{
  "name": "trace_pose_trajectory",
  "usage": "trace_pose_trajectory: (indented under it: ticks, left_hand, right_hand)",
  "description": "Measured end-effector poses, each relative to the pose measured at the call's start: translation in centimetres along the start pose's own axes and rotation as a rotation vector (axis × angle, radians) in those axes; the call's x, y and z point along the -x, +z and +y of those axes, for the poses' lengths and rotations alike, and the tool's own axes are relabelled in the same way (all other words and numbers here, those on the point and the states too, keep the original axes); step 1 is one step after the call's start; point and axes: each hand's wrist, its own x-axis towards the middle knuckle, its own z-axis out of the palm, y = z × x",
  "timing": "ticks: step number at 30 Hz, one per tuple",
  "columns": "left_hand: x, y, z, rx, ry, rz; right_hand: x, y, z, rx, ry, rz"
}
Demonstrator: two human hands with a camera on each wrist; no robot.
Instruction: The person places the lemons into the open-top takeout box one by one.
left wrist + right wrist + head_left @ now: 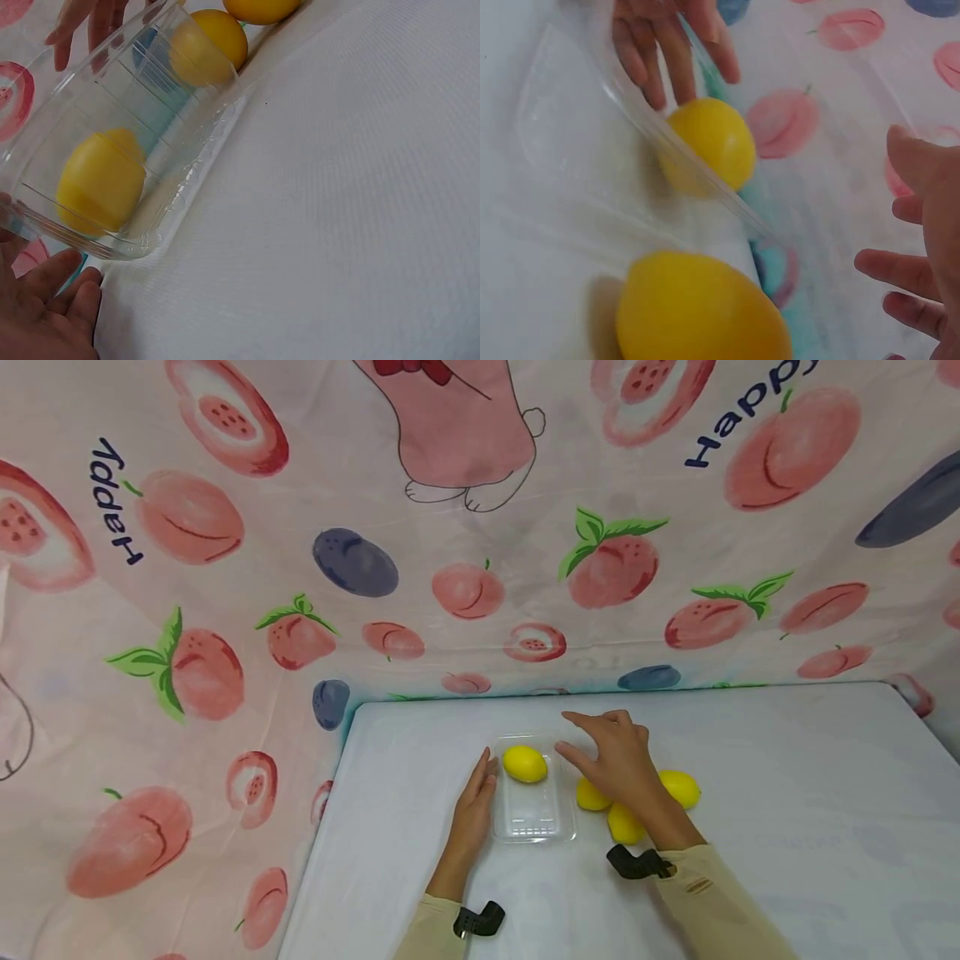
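A clear plastic container (534,814) lies on the white table with one yellow lemon (525,764) in its far part. My left hand (471,806) rests along the container's left side, fingers fairly straight. In the left wrist view, that lemon (105,184) shows through the clear wall near my left hand (49,307). My right hand (617,760) is raised right of the container, thumb and fingers spread, holding nothing. Beneath and around it lie a near lemon (625,825), a left lemon (591,795) and a right lemon (680,789), partly hidden by hand and wrist.
The white table (810,827) stretches to the right of the lemons. Behind its far edge hangs a pink cloth (480,535) printed with fruit, which also runs down the table's left side. Black straps with mounts (637,862) sit on both wrists.
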Motion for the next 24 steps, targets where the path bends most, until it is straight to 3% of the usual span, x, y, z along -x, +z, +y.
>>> trace_pose_trajectory:
  ticks: [14, 24]
  left_hand:
    - [0.2, -0.1, 0.1, -0.01, -0.017, -0.008]
    - [0.4, -0.2, 0.0, -0.016, -0.013, -0.015]
  right_hand:
    - [3.4, -4.9, 5.2, -0.125, -0.003, 0.153]
    - [7.0, -5.2, 9.5, -0.111, 0.104, 0.064]
